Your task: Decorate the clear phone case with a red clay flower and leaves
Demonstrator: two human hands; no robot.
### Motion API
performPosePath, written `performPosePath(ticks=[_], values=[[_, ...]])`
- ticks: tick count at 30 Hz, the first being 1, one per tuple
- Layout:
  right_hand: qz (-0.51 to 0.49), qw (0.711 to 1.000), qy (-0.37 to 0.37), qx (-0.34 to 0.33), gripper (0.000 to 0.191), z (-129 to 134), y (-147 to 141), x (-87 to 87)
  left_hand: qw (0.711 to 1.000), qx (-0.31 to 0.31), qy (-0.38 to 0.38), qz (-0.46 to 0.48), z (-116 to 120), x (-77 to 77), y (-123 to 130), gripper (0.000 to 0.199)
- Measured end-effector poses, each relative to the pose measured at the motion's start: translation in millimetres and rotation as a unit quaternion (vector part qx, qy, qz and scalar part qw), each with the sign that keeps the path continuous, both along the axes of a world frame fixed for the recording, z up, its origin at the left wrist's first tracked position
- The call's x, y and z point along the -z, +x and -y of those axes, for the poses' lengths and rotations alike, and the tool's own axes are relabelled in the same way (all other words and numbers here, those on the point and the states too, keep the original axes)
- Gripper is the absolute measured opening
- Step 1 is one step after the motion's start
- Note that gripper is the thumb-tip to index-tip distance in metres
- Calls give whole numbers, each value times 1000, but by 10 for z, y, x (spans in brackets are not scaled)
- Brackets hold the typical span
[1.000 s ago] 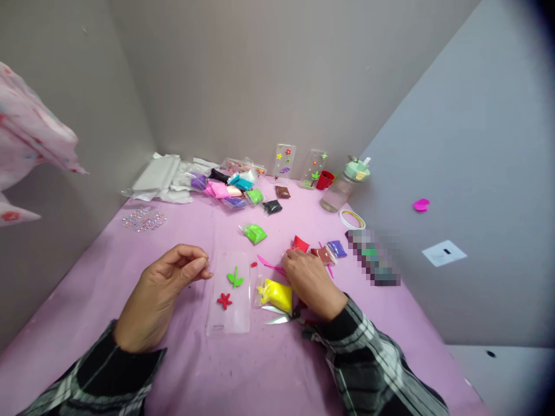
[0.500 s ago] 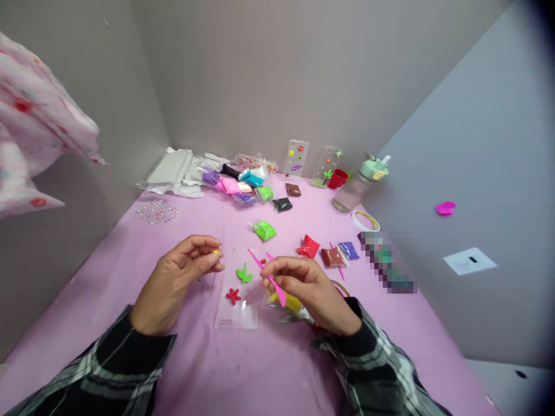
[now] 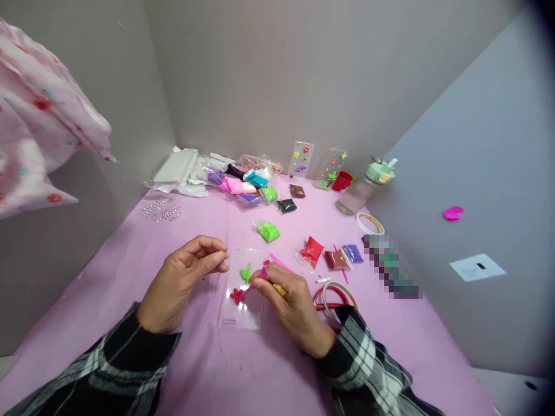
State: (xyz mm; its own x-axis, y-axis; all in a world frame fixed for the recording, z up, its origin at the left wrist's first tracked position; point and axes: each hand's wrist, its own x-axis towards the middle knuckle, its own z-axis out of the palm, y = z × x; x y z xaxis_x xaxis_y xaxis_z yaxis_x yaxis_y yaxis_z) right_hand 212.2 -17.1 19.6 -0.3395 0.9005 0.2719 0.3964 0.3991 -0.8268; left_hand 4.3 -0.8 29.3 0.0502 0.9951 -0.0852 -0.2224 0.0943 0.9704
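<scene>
My left hand (image 3: 184, 280) is closed in a pinch just left of the clear phone case (image 3: 240, 319). A bit of yellow clay (image 3: 222, 251) barely shows between its fingertips. My right hand (image 3: 288, 300) grips a pink modelling tool (image 3: 259, 276), slanted down over the case. The tool's lower tip is at the red clay flower (image 3: 236, 296), touching it or very close. Above the flower on the case is a green clay stem with leaves (image 3: 245, 273). A small red piece (image 3: 266, 263) lies near the case's upper right. Something yellow (image 3: 280, 290) shows behind my right fingers.
Clay packets lie beyond the case: green (image 3: 269, 231), red (image 3: 311, 252), brown (image 3: 337, 260) and blue (image 3: 352, 253). Round red and cream loops (image 3: 332, 300) sit by my right wrist. Farther back stand decorated cases (image 3: 300, 160), a red cup (image 3: 342, 181) and a bottle (image 3: 358, 193).
My right hand has lowered and moved toward the case; the tool has turned so its tip is at the red flower. The left hand keeps its pinch, the yellow bit now less visible.
</scene>
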Motion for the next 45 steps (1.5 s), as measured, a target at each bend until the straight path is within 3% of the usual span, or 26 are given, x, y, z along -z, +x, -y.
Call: performPosePath(ticks=[4,10,23,32,38,42,45], values=[[43,997,69,-7,24,1,-23,83,1000,7,-1,-2,2,-6,5,11],[63,993,94,-17,26,2,-53,84,1000,12,-4,-1,8,2,3,10],[85,990,103,-50,20,-2,-80,50,1000,14,0,-10,-1,0,-3,8],[54,992,112,-23,27,-19,-76,131,1000,20,2,-18,-6,8,1,8],[64,995,65,-33,19,-2,-64,78,999,21,4,-24,-9,26,-13,10],[82,994,44,-50,16,20,-58,-1,995,59,24,-75,-3,-6,-41,16],[88,993,51,-53,16,23,-46,-13,981,141,31,-132,-4,-37,-31,16]])
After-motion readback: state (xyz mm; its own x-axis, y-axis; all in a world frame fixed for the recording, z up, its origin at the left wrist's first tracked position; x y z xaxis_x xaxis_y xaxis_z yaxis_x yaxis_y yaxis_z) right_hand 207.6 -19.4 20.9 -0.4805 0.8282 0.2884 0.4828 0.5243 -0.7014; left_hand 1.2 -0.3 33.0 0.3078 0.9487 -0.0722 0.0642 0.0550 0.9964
